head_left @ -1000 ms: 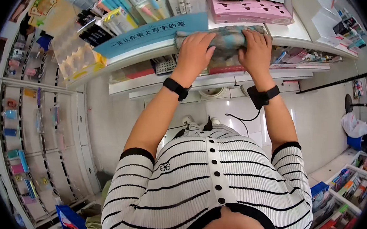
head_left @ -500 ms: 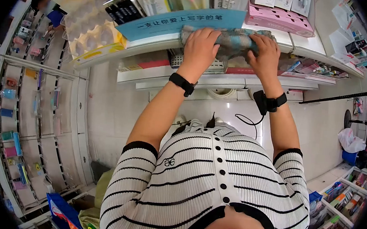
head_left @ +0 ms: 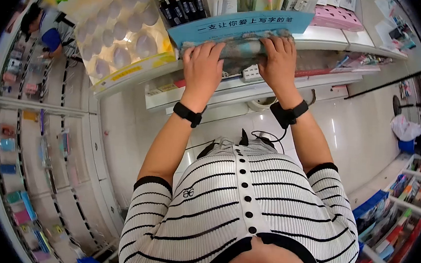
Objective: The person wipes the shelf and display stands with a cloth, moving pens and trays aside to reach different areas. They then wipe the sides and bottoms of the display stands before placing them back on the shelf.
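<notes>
A grey, brown and blue fuzzy cloth lies bunched along the front edge of the white shelf, just below a blue sign with Chinese writing. My left hand grips the cloth's left end, fingers over its top and palm towards me. At the right end, my right hand is closed on the same cloth, with fingertips on its upper side. The cloth stretches between both hands and touches the shelf front. Its underside is hidden.
Behind the sign stand black markers and boxed pens. A yellow display tray with clear domes is at the left, a pink box at the right. Another person is far left. Drawers of goods stand lower right.
Both hands and the cloth have slid left along the shelf edge, now under the sign's left part. The view has shifted too, showing more of the other person at left.
</notes>
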Demonstrator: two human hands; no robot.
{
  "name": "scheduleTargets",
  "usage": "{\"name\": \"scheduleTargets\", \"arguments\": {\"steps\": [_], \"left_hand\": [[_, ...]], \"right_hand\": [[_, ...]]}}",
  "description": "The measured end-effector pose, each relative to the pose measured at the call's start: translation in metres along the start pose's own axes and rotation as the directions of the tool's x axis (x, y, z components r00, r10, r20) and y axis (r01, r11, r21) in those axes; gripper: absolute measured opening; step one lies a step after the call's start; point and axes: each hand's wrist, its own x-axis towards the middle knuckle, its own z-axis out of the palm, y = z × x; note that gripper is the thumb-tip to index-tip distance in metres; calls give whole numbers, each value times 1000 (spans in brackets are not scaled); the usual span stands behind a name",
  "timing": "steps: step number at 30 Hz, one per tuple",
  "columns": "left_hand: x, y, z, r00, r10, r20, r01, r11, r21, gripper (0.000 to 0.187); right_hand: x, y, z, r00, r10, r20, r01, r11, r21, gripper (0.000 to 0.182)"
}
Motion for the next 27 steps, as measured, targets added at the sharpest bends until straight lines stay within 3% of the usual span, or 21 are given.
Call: {"name": "scheduleTargets", "arguments": {"steps": [1,6,11,13,19,27], "left_hand": [[0,-2,0,1000,17,6,-17,1000,-17,40],[3,-9,2,995,-18,103,25,998,-62,48],[-5,-11,3,997,45,58,-41,997,-61,54],[-7,-13,4,997,61,46,-58,996,-74,56],[-6,-13,3,996,49,75,-41,994,-98,57],[-5,-6,6,998,-6,59,10,998,-60,55]], "right_hand": [[-2,-1,4,999,-5,-54,6,1000,15,54],[-2,-3,2,999,36,-22,-36,999,-5,55],[-4,-8,11,998,61,-8,-61,996,-67,59],[-9,-7,21,993,59,-98,-64,997,-50,59],[-10,-7,31,985,101,-140,-106,994,-29,59],[-13,8,41,983,6,-183,-7,1000,-4,60]]}}
